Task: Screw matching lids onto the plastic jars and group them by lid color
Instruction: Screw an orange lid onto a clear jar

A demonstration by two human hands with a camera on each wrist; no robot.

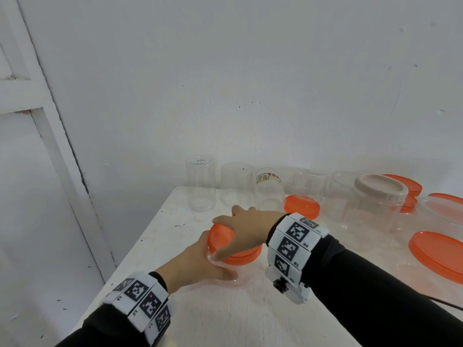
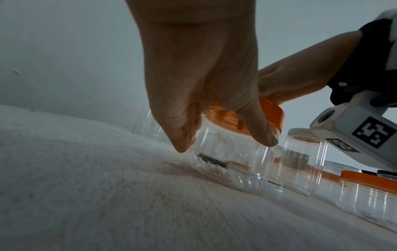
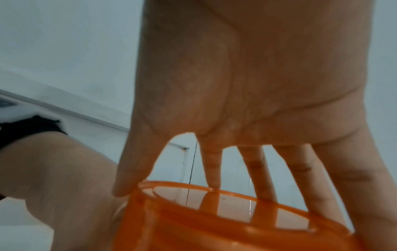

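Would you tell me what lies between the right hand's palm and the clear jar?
The orange lid, seated on the clear jar beneath the right hand; head view shows it.

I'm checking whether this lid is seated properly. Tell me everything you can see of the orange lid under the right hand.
The orange lid is round, translucent plastic with a flat top, a raised rim and a stepped skirt. It sits on the mouth of a clear ribbed jar standing on the white table. The right hand covers it from above, fingertips spread round its edge; the left hand grips the jar just below. Whether the threads are fully engaged cannot be seen.
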